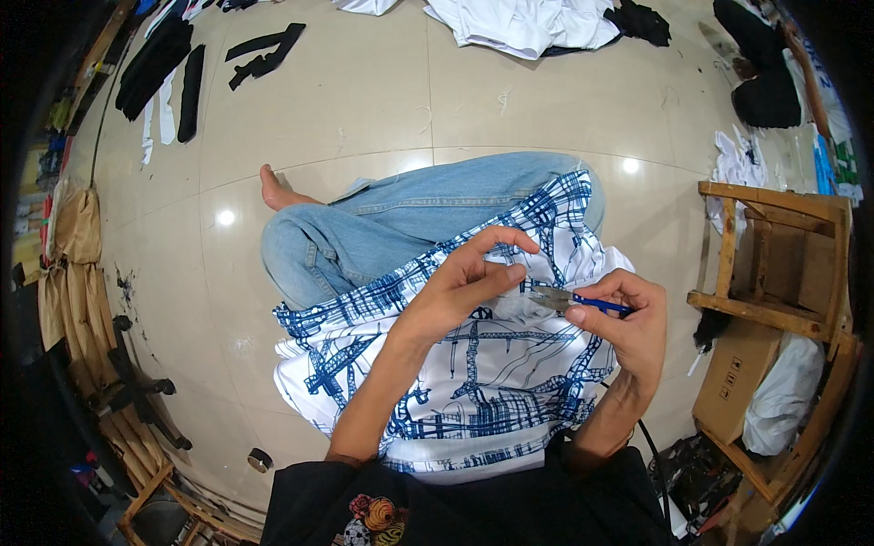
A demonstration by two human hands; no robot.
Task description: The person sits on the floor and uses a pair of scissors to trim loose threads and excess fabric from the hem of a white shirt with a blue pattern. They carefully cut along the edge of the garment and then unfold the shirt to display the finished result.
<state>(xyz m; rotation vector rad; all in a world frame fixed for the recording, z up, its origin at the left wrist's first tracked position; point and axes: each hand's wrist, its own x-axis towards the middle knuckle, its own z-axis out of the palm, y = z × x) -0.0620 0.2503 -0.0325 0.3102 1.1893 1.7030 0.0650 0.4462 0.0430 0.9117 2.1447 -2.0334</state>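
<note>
Across my lap lies a white garment (437, 350) printed with blue crane and scaffold drawings, its folds bunched together. My left hand (469, 278) is closed on the garment's upper middle, with the thumb pressed toward the cloth and the index finger curved above it. A plain whitish patch (521, 309) shows below that thumb. My right hand (628, 314) grips a small pair of thread snips (596, 302) with blue handles. Their metal blades point left, at the whitish patch close to my left thumb. Whether a thread lies between the blades is too small to make out.
My jeans-clad legs (410, 205) are folded on the tiled floor (319, 118). White clothes (523, 23) lie ahead, black strips (264, 55) at far left. A wooden stool (774, 196) and a cardboard box (736, 378) stand right. A tape roll (259, 460) is at lower left.
</note>
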